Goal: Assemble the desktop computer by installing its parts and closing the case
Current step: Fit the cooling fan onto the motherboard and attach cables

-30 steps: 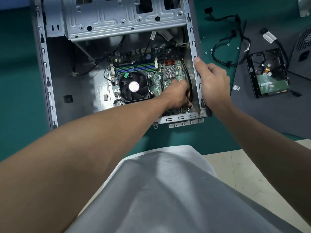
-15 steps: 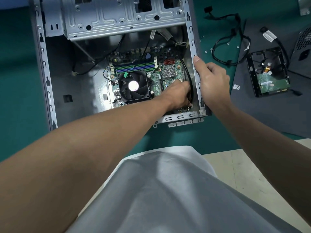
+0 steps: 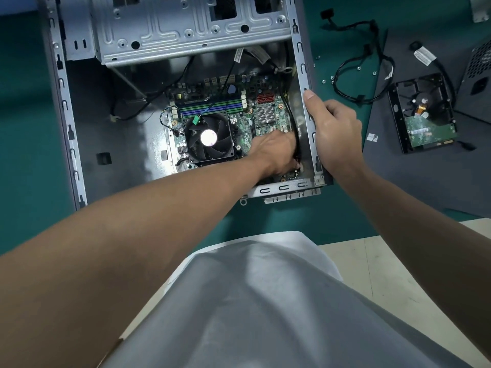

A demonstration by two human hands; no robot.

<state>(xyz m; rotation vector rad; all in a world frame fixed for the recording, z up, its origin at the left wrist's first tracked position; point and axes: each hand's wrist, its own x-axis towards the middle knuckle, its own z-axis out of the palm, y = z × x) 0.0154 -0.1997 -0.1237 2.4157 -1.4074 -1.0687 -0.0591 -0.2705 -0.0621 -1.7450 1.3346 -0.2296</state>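
Head camera looked down on a green mat (image 3: 26, 128) covering the bench, with a dark grey sheet (image 3: 425, 181) laid over it toward 3 o'clock. A strip of pale floor (image 3: 385, 274) showed at 4 o'clock, and the person's grey garment (image 3: 252, 301) filled 6 o'clock. The computer case (image 3: 65, 107) lay open on its side from 10 to 12 o'clock, the motherboard (image 3: 247, 123) and its CPU fan (image 3: 208, 138) inside it. The metal drive cage (image 3: 186, 25) sat at the case's 12 o'clock end. A hard drive (image 3: 425, 120) rested on the grey sheet at 2 o'clock. A looped black cable (image 3: 345, 83) and a few small screws (image 3: 332, 79) lay between the drive and the case.

The right hand (image 3: 334, 131) gripped the case's 3 o'clock side rail, thumb along the top of the rail and fingers curled down its outer face. The left hand (image 3: 276, 152) reached into the board's 4 o'clock corner beside a black lead (image 3: 292, 118). Its fingertips were tucked under the back of the hand, so whether they pinched anything could not be told. The case's top end and a perforated black box (image 3: 481, 75) at 2 o'clock were cut off by the frame edge. Board markings were too small to read.

Against half a second before, both hands kept the same places, and the scene had barely shifted.
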